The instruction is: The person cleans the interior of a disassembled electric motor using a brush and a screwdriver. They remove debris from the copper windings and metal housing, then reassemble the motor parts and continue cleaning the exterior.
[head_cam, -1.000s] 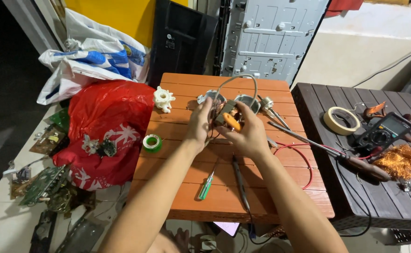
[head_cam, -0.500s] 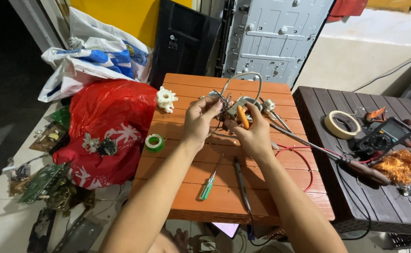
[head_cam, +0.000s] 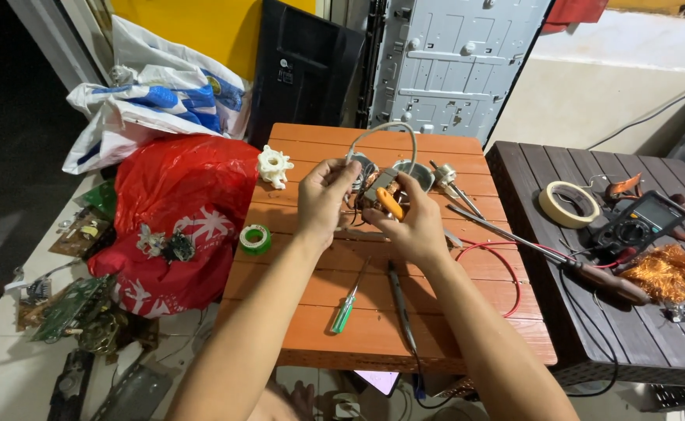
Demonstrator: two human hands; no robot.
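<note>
Over the orange slatted table (head_cam: 436,327) both my hands hold a small motor assembly (head_cam: 375,187) with copper windings and a grey looped cable (head_cam: 381,132) rising from it. My left hand (head_cam: 323,199) grips the assembly's left side, fingers curled on its wires. My right hand (head_cam: 409,222) supports the right side and also holds an orange-handled tool (head_cam: 390,204) against it. Metal housing halves (head_cam: 417,170) lie on the table just behind my hands.
On the orange table lie a white plastic gear (head_cam: 272,165), green tape roll (head_cam: 255,238), green screwdriver (head_cam: 344,310), a probe and a red wire (head_cam: 506,269). The dark table (head_cam: 592,343) at right bears masking tape (head_cam: 569,203), a multimeter (head_cam: 640,222) and copper wire (head_cam: 674,269). Red bag (head_cam: 179,218) and circuit boards (head_cam: 69,308) sit left.
My hands have shifted slightly on the assembly, the left one moving left and turning it; the cable loop swung a little to the left.
</note>
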